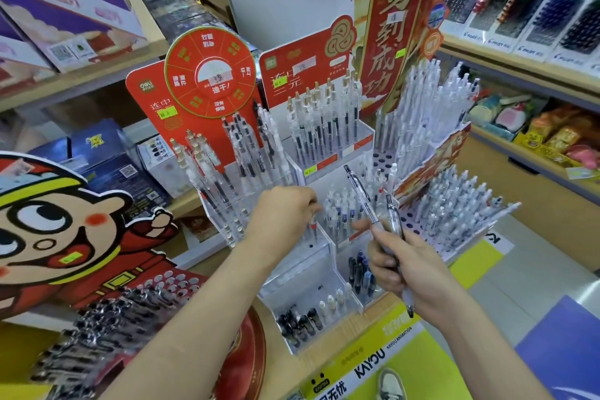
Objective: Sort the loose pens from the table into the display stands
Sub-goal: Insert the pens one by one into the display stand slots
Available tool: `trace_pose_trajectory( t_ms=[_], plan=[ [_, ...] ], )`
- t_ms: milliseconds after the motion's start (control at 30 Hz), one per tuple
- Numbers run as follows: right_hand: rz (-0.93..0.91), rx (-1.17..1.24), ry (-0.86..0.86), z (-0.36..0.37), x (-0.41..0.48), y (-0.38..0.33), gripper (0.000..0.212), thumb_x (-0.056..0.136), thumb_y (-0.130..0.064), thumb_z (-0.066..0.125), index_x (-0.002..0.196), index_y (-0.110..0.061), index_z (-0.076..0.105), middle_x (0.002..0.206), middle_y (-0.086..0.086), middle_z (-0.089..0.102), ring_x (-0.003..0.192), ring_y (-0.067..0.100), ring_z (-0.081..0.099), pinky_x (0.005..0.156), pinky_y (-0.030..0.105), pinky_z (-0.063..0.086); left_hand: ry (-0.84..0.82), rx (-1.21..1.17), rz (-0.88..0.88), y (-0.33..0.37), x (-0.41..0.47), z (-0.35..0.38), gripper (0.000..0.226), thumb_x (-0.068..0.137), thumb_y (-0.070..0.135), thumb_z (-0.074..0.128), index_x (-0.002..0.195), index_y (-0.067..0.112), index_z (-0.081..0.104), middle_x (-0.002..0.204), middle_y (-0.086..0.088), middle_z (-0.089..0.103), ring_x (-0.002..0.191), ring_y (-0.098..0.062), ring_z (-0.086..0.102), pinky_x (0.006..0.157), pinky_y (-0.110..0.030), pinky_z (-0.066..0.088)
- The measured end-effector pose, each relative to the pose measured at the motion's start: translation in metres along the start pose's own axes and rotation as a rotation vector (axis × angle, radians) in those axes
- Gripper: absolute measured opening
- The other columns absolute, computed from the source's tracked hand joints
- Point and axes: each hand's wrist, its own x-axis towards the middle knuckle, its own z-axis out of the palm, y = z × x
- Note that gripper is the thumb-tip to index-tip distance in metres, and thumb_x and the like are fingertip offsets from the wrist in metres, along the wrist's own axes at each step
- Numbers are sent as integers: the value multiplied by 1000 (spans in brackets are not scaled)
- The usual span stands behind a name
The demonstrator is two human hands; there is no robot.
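The right hand (402, 269), fingers curled, grips several pens (361, 195) fanned upward above the clear stand (329, 253). Farther on, the left hand (285, 208), knuckles up, pinches a red-banded pen (313, 225) upright in the stand's sparsely filled tier, with crowded stands (363, 136) close behind.

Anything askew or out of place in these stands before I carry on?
Yes: the gold-tipped pens in the left clear stand lean steeply, tops to the left, while those in the stand to its right sit upright. Nothing looks spilled or broken.
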Motion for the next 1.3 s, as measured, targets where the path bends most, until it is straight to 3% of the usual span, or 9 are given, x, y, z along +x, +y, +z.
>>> trace_pose_trajectory(
  t_ms=[200, 333, 467, 633, 800, 900, 967, 1067, 1300],
  plan=[
    [6, -11, -29, 4, -4, 1, 28, 95, -28, 50, 102, -11, 71, 63, 1, 22, 45, 10, 23, 42, 21, 17, -31, 105, -43, 6, 3, -4, 34, 96, 43, 52, 93, 14, 69, 84, -1, 70, 81, -20, 65, 76, -33, 52],
    [14, 9, -45, 9, -4, 2, 33, 88, -33, 54, 102, -9, 71, 63, 1, 22, 46, 11, 24, 41, 20, 19, -119, -9, -105, 4, 9, -12, 20, 90, 32, 66, 85, 14, 72, 79, -1, 71, 77, -19, 65, 76, -31, 53],
    [5, -17, -53, 11, -5, 2, 33, 89, -34, 54, 100, -9, 73, 63, 2, 21, 47, 11, 23, 41, 21, 18, -147, 225, 7, -3, 11, -8, 17, 86, 14, 65, 72, 19, 57, 67, 4, 59, 65, -23, 56, 67, -34, 56],
    [-1, -16, -77, 15, -8, 1, 35, 91, -36, 52, 98, -8, 71, 62, 1, 24, 47, 12, 23, 43, 23, 16, -125, 258, 23, 3, 7, -7, 32, 97, 42, 50, 91, 12, 58, 83, -4, 67, 79, -25, 64, 71, -38, 54],
    [9, -8, -94, 22, -10, 2, 33, 94, -37, 51, 96, -10, 71, 62, 2, 26, 46, 12, 24, 42, 22, 19, -110, 263, 10, 2, 5, -9, 32, 93, 46, 56, 103, 16, 63, 88, -2, 70, 85, -26, 65, 72, -38, 55],
    [16, 2, -104, 26, -11, 1, 33, 94, -38, 51, 99, -11, 70, 61, 2, 26, 45, 11, 23, 40, 21, 20, -102, -71, -95, 0, 2, -21, 26, 95, 33, 57, 119, 22, 63, 95, 2, 73, 81, -14, 66, 71, -30, 54],
    [21, 11, -113, 29, -13, -1, 34, 93, -37, 51, 103, -9, 68, 60, 1, 26, 43, 10, 23, 39, 20, 18, -55, -544, -240, 1, -3, -38, 22, 99, 24, 51, 114, 19, 67, 86, 2, 73, 63, -9, 62, 56, -23, 50],
    [22, -5, -153, 37, -14, -1, 35, 92, -37, 52, 105, -8, 65, 60, 1, 25, 41, 9, 21, 39, 21, 15, -135, -1142, -354, 3, -19, -67, 29, 99, 31, 48, 110, 11, 67, 89, -8, 74, 63, -16, 63, 53, -24, 50],
    [19, -44, -298, 65, -17, 5, 36, 90, -40, 53, 102, -11, 68, 61, 2, 26, 41, 8, 22, 38, 20, 17, -75, -1160, -316, -10, -56, -87, 7, 88, 13, 66, 93, 9, 70, 71, -2, 69, 66, -17, 67, 60, -23, 55]
  ],
)
